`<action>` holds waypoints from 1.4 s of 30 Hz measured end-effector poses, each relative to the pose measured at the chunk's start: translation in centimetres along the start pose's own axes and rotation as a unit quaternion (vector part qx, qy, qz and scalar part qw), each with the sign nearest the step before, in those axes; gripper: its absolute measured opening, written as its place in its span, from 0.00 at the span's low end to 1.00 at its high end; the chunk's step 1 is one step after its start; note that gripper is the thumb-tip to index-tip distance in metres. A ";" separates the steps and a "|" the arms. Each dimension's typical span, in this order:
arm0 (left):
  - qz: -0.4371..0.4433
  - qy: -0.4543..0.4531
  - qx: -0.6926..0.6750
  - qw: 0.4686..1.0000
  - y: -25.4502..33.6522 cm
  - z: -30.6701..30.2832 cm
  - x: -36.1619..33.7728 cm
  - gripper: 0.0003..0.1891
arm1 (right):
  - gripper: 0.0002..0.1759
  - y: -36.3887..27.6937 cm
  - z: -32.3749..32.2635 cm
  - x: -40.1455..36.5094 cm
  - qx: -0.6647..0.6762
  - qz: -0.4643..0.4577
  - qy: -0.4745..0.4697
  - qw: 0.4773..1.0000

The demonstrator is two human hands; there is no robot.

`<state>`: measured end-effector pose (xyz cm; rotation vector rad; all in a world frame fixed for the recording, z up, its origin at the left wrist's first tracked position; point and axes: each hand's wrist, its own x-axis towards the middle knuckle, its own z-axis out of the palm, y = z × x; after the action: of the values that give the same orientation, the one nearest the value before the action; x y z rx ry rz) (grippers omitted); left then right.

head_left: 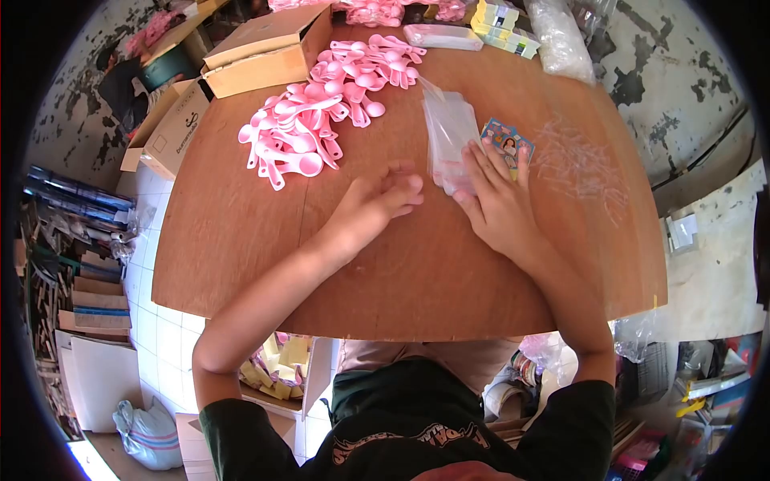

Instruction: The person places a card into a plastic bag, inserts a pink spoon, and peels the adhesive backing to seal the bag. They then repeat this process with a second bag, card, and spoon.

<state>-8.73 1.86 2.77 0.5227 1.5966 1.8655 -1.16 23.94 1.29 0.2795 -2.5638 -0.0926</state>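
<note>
My right hand (501, 196) lies spread with its fingertips on a blue picture card (507, 140) and over the right edge of a stack of clear plastic bags (449, 132). Left of the bags, my left hand (387, 195) is held above the brown table (385, 272), its fingers curled in; whether anything is between them is too small to tell. A heap of pink plastic spoons (301, 128) lies beyond my left hand. Thin clear strips (579, 164) are scattered right of the card.
A cardboard box (269, 52) stands at the table's back left. Along the back edge lie a clear pack (443, 37), stacked yellow cards (504, 30) and a plastic roll (561, 40). An open box of yellow pieces (281, 369) is below the front edge.
</note>
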 end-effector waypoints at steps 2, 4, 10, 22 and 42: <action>-0.032 0.006 -0.076 0.997 -0.5 0.9 0.7 0.29 | 0.30 -0.6 -1.0 0.1 0.055 -0.032 -0.005 0.998; -0.067 0.006 -0.150 0.986 -1.3 1.3 1.2 0.31 | 0.31 -1.2 -1.9 -0.1 0.118 -0.090 -0.021 0.989; -0.061 -0.026 -0.238 0.969 -2.6 0.1 0.9 0.22 | 0.31 -1.6 -2.4 -0.3 0.220 -0.213 -0.047 0.951; -0.025 0.053 -0.283 0.957 -3.6 -0.4 1.5 0.14 | 0.31 10.6 3.7 -0.8 0.000 0.205 0.098 0.974; 0.079 0.117 -0.285 0.948 -2.1 -0.9 1.3 0.29 | 0.09 2.2 -1.4 0.3 0.627 0.348 0.040 0.696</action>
<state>-9.87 2.25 0.43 0.1791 1.0835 2.4556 -1.09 26.03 2.93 -0.2391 -2.0127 1.9094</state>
